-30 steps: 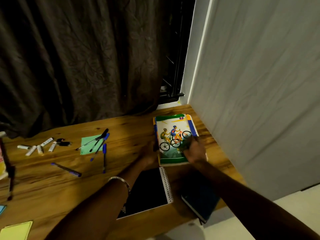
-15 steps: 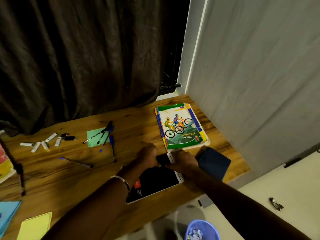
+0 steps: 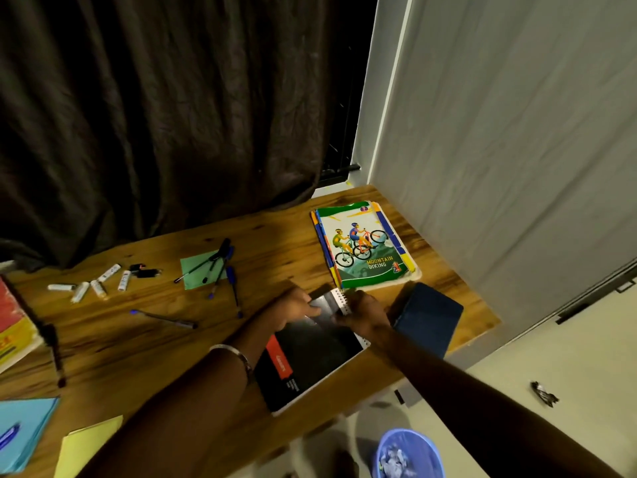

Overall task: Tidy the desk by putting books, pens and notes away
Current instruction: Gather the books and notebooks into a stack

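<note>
From the head camera, both hands meet at the far end of a black spiral notebook (image 3: 310, 353) lying at the lower middle of the frame on the wooden desk (image 3: 138, 339). The left hand (image 3: 293, 307) has its fingers curled over the notebook's top left corner, and the right hand (image 3: 365, 312) grips the top right corner by the wire binding; both are closed on it. The left wrist wears a metal bangle (image 3: 234, 353).

Just above the hands, toward the right corner of the desk, lies a mountain biking book (image 3: 365, 250), flat, on top of other thin books. Just right of the right hand sits a dark blue book (image 3: 427, 315), near the desk's edge.

Left of centre, several pens (image 3: 220, 267) lie across a green note (image 3: 200, 269), with another pen (image 3: 165, 317) below them. Further left are white markers (image 3: 93, 284). A red and yellow book (image 3: 13, 322) shows at the left edge, a light blue paper (image 3: 24, 429) and a yellow note (image 3: 86, 446) at the lower left. A blue bin (image 3: 410, 453) stands on the floor at the bottom.
</note>
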`<state>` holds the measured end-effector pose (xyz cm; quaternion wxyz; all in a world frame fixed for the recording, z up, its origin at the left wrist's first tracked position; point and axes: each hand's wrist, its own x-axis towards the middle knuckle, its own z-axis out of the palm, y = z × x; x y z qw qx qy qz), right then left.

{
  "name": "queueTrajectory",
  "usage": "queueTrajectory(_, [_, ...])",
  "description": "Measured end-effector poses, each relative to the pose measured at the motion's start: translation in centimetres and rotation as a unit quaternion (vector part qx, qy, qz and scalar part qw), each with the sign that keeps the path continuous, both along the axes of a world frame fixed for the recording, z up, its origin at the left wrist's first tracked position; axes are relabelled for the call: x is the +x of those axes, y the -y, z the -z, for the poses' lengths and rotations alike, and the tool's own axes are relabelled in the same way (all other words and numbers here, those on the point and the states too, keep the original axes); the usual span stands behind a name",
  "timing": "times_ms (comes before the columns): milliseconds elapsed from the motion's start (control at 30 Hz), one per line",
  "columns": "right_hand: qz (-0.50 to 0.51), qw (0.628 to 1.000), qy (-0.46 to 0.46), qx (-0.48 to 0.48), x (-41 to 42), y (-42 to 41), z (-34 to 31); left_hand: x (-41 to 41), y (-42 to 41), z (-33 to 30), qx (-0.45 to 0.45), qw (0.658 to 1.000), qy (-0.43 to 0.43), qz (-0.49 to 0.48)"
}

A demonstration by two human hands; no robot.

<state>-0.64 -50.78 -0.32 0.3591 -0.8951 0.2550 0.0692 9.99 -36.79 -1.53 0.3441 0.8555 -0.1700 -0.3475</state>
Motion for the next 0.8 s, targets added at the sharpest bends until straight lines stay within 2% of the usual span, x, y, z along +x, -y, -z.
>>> queueTrajectory(100, [0.050,0.998,0.008,0.047,1.0,0.4,-1.3,1.7,-0.7,-1.2,-0.069,0.992,-0.065,-0.084])
queueTrajectory(167, [0.126,0.983,0.037,0.126,1.8,0.7,-1.9,3.0,-0.6,-1.8,-0.103,0.978,-0.100,-0.152])
queueTrajectory(267, [0.240,0.929,0.116,0.258,2.6,1.2,-2.2,4.0,0.1,-2.5,-0.151,0.955,-0.133,-0.217])
queueTrajectory(333, [0.262,0.904,0.123,0.315,2.6,1.6,-2.3,4.4,0.9,-3.1,-0.212,0.921,-0.190,-0.267])
queueTrajectory(400, [0.227,0.916,0.098,0.316,2.3,2.1,-2.3,4.2,2.0,-3.7,-0.251,0.884,-0.243,-0.312])
queueTrajectory(467, [0.222,0.924,0.079,0.302,2.3,3.0,-1.8,3.6,3.4,-4.0,-0.263,0.860,-0.269,-0.344])
queueTrajectory(533, [0.254,0.921,0.089,0.281,2.6,4.2,-1.4,2.8,5.0,-3.9,-0.265,0.854,-0.277,-0.351])
queueTrajectory(633, [0.297,0.917,0.120,0.238,3.4,6.3,-2.2,2.2,7.2,-3.1,-0.266,0.874,-0.255,-0.317])
queueTrajectory(800, [0.282,0.934,0.145,0.166,5.4,10.3,-3.5,1.0,10.2,-4.2,-0.283,0.893,-0.224,-0.269])
